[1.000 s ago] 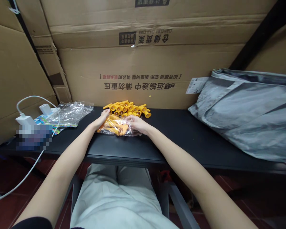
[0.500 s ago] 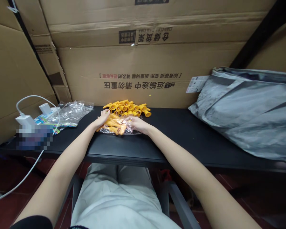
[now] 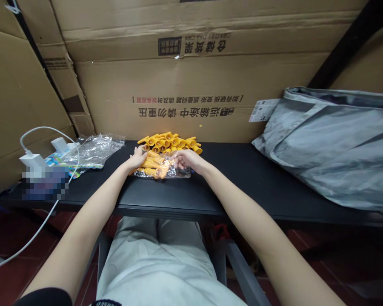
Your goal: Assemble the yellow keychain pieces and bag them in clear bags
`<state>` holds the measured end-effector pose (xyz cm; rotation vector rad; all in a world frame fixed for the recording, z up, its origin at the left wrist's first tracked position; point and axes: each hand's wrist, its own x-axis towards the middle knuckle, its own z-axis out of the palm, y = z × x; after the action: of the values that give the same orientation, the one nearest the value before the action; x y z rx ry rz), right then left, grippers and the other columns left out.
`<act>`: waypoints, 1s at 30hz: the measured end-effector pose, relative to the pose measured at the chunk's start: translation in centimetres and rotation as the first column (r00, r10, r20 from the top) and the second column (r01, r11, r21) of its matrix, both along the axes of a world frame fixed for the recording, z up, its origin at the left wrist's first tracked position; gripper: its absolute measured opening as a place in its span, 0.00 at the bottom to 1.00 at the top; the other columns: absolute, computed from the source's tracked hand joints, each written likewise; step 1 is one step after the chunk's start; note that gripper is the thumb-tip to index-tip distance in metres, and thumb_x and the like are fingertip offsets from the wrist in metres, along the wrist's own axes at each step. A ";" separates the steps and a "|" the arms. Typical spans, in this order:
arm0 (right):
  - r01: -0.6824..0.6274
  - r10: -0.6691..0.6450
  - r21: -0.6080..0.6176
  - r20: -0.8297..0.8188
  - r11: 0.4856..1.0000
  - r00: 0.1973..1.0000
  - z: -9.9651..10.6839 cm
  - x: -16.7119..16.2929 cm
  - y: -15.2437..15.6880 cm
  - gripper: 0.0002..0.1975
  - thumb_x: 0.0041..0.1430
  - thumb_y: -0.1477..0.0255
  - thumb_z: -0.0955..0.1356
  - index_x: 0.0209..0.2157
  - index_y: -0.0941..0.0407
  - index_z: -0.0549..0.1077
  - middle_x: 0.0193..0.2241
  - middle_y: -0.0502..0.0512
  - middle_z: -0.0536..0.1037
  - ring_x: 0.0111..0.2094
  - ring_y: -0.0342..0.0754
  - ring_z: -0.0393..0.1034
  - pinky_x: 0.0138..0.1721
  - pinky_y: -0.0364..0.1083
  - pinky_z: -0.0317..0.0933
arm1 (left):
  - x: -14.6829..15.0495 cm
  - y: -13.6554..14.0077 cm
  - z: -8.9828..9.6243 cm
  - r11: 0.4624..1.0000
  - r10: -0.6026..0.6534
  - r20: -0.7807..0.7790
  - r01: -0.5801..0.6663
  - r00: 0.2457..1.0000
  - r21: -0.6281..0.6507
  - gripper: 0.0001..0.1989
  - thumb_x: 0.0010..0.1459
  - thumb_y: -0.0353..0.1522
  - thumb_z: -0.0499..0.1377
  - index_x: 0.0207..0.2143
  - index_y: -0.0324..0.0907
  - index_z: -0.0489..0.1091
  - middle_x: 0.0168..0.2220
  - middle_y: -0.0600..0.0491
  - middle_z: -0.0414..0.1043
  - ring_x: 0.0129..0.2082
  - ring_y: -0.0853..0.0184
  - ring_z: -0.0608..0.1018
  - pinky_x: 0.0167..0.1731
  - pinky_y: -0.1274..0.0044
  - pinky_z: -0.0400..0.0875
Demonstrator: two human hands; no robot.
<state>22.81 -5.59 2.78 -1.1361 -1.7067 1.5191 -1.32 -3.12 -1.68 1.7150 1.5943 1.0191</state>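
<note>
A clear plastic bag (image 3: 181, 173) lies on the black table in front of me, with several yellow horn-shaped pieces (image 3: 151, 163) inside it. At its left end my left hand (image 3: 137, 158) is closed on the bag, thumb up against the filled part. My right hand (image 3: 189, 160) is at the right end, fingers curled on the film near the pieces' flared ends. Just behind the bag rests a pile of loose yellow horn-shaped pieces (image 3: 169, 141), their wide round mouths mostly facing me. The right fingertips are partly hard to make out.
Flat clear plastic bags (image 3: 98, 148) lie to the left, beside a white charger (image 3: 33, 163) and its cable (image 3: 41, 242). A large grey bag (image 3: 332, 148) occupies the right side of the table (image 3: 169, 193). Cardboard (image 3: 178, 80) stands along the back.
My right hand has shifted slightly right and up, its fingers showing more now. My left hand stays at the bag's left end. The view has tilted a little.
</note>
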 end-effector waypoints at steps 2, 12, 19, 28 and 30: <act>-0.093 0.093 -0.010 0.026 0.996 0.995 0.4 0.4 -0.2 0.14 0.58 0.64 0.63 0.25 0.58 0.69 0.17 0.54 0.74 0.16 0.40 0.58 0.18 0.41 0.53 | 0.3 -0.4 0.4 0.999 0.025 -0.062 -0.027 0.998 -0.023 0.21 0.56 0.33 0.52 0.54 0.48 0.59 0.65 0.44 0.52 0.69 0.53 0.37 0.61 0.49 0.29; -0.135 0.063 0.305 0.235 0.943 0.970 1.1 1.3 -0.8 0.11 0.46 0.67 0.67 0.17 0.57 0.65 0.16 0.46 0.65 0.20 0.39 0.57 0.25 0.41 0.52 | 0.1 -1.8 2.5 1.000 0.000 -0.250 0.006 0.968 0.025 0.23 0.51 0.27 0.50 0.50 0.50 0.68 0.53 0.50 0.71 0.60 0.52 0.64 0.58 0.47 0.22; -0.089 -0.351 0.599 0.576 0.796 0.738 1.4 2.0 -0.3 0.08 0.50 0.73 0.65 0.19 0.57 0.66 0.20 0.51 0.71 0.25 0.44 0.65 0.26 0.42 0.52 | 0.0 -1.4 2.3 0.997 -0.026 -0.476 0.059 0.879 0.056 0.15 0.54 0.34 0.51 0.39 0.41 0.74 0.37 0.49 0.77 0.41 0.59 0.76 0.50 0.68 0.66; 0.078 -0.413 0.438 0.754 0.896 0.511 1.8 6.3 -2.3 0.27 0.57 0.50 0.63 0.17 0.57 0.71 0.18 0.61 0.75 0.22 0.49 0.70 0.24 0.44 0.59 | 0.6 -0.7 1.0 0.978 -0.018 -0.575 0.133 0.818 0.158 0.18 0.60 0.36 0.47 0.27 0.40 0.72 0.34 0.46 0.76 0.36 0.61 0.75 0.36 0.75 0.66; 0.096 -0.263 0.267 0.710 0.959 0.653 0.9 6.8 -2.5 0.31 0.58 0.48 0.62 0.14 0.58 0.71 0.15 0.61 0.74 0.16 0.45 0.66 0.21 0.44 0.59 | 0.7 -0.8 1.0 0.976 -0.016 -0.576 0.137 0.817 0.168 0.18 0.60 0.36 0.46 0.25 0.41 0.71 0.32 0.47 0.75 0.33 0.62 0.75 0.34 0.75 0.65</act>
<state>29.65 -8.08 3.63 -1.9131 -2.1001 0.7284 -0.59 -3.93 -0.69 2.3720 1.7966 0.6663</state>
